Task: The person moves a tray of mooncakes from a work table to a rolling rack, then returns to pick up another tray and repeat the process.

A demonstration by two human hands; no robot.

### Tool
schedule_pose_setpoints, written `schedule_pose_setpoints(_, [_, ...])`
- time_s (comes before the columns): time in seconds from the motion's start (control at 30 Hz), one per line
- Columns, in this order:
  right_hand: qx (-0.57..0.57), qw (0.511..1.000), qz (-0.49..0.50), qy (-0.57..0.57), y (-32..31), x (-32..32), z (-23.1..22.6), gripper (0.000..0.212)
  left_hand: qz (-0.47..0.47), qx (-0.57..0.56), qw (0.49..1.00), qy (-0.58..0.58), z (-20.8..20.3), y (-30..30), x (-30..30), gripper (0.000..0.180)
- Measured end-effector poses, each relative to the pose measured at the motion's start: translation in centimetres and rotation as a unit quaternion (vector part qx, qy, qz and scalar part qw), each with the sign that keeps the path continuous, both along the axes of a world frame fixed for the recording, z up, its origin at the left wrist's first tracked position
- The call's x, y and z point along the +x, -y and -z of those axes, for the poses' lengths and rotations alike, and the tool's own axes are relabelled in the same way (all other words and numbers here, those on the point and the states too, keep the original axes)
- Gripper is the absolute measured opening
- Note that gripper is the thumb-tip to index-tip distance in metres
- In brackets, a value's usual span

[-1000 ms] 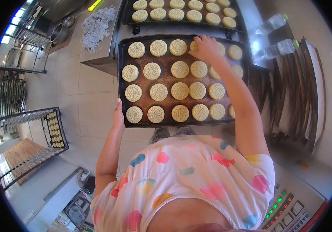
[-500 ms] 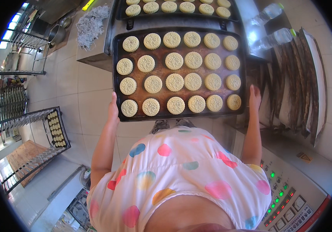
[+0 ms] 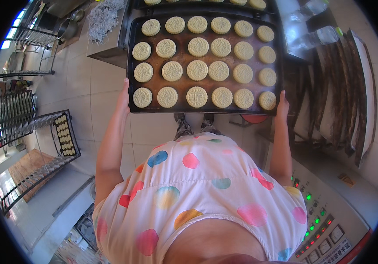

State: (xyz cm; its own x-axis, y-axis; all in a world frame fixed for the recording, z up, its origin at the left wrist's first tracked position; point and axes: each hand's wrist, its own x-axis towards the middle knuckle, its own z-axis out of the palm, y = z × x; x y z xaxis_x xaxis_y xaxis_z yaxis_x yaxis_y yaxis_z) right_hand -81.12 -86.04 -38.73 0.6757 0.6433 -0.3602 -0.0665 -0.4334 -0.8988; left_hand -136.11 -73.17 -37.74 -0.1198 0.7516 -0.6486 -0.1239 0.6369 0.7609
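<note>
I hold a dark baking tray (image 3: 181, 108) out in front of my body, level, above the tiled floor. Several round pale stamped biscuits (image 3: 198, 70) lie on it in neat rows. My left hand (image 3: 124, 94) grips the tray's near left corner. My right hand (image 3: 282, 104) grips the near right corner. My spotted apron fills the lower half of the view.
A second tray of biscuits (image 3: 206, 3) rests on a steel table at the top. A wheeled rack with a loaded tray (image 3: 63, 134) stands at left. Stacked empty trays (image 3: 330, 88) lean at right. A control panel with lit lamps (image 3: 319, 220) sits at lower right.
My right hand left the biscuits and took the tray's right corner. The tray has come off the table toward me and is now carried over the floor.
</note>
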Motion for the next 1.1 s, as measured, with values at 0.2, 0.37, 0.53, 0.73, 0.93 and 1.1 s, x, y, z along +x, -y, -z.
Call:
schedule_pose_setpoints(0.2, [-0.012, 1.0, 0.014, 0.002, 0.7, 1.8, 1.5, 0.063, 0.007, -0.022, 1.0, -0.014, 1.2, -0.4, 0.2, 0.068])
schedule_pose_setpoints(0.37, [-0.031, 0.961, -0.033, 0.273, 0.4, 1.9, 0.9, 0.045, 0.011, -0.022, 1.0, -0.014, 2.5, -0.6, -0.1, 0.072])
schedule_pose_setpoints(0.53, [0.154, 0.834, -0.174, 0.501, -4.2, -7.3, -7.3, 0.026, 0.004, -0.025, 0.999, -0.028, 2.0, -0.2, 0.8, 0.074])
schedule_pose_setpoints(0.73, [0.213, 0.724, -0.453, 0.474, -11.1, -22.1, -7.8, 0.042, 0.015, -0.015, 0.999, -0.035, 1.1, -0.6, 2.0, 0.07])
schedule_pose_setpoints(0.93, [0.064, 0.65, -0.522, 0.549, -14.1, -28.1, -7.0, 0.058, 0.006, -0.019, 0.999, -0.025, -0.3, -0.1, 2.7, 0.069])
schedule_pose_setpoints(1.1, [0.038, 0.638, -0.509, 0.576, -14.1, -29.6, -6.6, 0.057, 0.023, -0.006, 0.999, -0.035, 1.1, -0.3, 2.0, 0.07])
